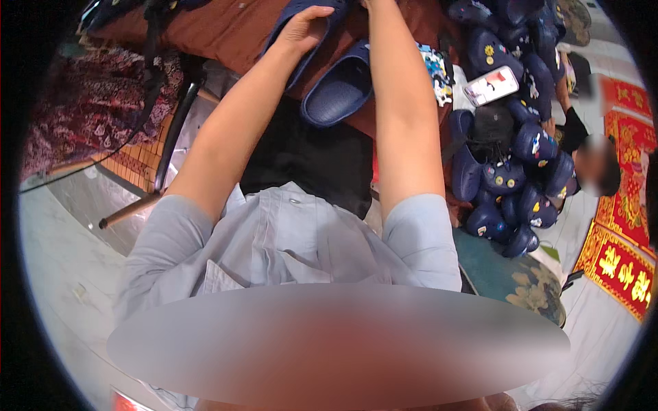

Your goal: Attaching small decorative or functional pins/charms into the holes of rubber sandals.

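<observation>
At the top edge, my left hand [306, 29] grips a navy clog [303, 63] by its side, and the clog's far part runs out of the picture. My right hand [371, 3] is almost wholly cut off by the top edge, so its fingers are hidden. A second navy clog [337, 88], its open heel toward me, rests on the brown cloth [226, 31] just left of my right forearm. Small colourful shoe charms [437, 74] lie beyond that forearm, on its right side.
A heap of navy clogs with charms [504, 177] is piled at the right. A white phone [491, 86] lies among them. Beyond it a person [598, 164] is near red-and-gold posters [627, 185]. At the left stands a wooden slatted chair [133, 154] with dark legs.
</observation>
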`<state>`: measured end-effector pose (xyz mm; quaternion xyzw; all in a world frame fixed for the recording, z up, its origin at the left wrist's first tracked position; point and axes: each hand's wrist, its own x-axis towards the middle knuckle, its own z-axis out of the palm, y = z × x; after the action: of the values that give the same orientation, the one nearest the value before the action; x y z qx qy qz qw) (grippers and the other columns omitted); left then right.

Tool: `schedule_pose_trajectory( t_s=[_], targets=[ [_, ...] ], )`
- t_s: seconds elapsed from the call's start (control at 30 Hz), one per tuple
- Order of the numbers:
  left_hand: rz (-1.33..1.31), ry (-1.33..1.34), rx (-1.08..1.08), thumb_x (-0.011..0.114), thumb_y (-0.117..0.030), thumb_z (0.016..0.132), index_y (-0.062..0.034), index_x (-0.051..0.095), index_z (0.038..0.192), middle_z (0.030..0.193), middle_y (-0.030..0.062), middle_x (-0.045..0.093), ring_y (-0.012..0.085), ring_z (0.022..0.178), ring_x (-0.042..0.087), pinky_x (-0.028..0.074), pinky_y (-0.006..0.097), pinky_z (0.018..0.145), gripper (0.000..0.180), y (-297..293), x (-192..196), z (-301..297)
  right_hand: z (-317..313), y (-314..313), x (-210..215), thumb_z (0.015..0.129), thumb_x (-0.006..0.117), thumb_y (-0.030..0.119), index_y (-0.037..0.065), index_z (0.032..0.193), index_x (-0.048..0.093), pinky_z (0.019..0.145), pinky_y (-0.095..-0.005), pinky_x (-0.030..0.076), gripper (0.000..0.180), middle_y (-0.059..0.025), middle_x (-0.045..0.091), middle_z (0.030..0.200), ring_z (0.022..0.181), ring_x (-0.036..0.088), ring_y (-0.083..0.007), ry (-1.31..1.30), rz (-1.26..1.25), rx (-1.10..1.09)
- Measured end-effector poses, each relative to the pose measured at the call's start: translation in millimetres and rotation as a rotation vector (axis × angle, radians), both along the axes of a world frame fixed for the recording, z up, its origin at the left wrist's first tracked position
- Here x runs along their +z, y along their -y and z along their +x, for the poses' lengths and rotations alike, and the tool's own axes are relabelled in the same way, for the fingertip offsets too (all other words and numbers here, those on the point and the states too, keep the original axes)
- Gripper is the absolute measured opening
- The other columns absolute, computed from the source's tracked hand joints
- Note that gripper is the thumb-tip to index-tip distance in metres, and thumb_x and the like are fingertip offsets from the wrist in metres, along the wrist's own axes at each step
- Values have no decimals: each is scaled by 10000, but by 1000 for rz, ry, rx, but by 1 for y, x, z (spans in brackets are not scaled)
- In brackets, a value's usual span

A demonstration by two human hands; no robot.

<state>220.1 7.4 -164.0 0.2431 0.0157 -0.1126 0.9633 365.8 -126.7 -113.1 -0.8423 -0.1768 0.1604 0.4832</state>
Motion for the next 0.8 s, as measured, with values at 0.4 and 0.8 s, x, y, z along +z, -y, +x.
schedule_pose_trajectory(
  t_s=[0.4, 0.8],
  targets=[
    [-18, 76, -74, 671, -41, 754, -25, 585, 1048, 1041, 76, 624, 204, 1008, 571, 397, 341, 995, 307, 8, 47, -19, -27, 4, 30, 767, 755, 217, -10, 1052, 654, 759, -344, 475, 378, -89, 674, 908, 829, 612, -217, -53, 25, -48],
    [-3, 110, -56, 697, -58, 744, -76, 643, 864, 902, 21, 642, 161, 908, 580, 407, 300, 922, 133, 9, 51, -28, -52, 43, 68, 696, 742, 122, 24, 898, 695, 703, -315, 516, 230, -122, 702, 853, 775, 675, -208, 455, -56, -254]
  ],
)
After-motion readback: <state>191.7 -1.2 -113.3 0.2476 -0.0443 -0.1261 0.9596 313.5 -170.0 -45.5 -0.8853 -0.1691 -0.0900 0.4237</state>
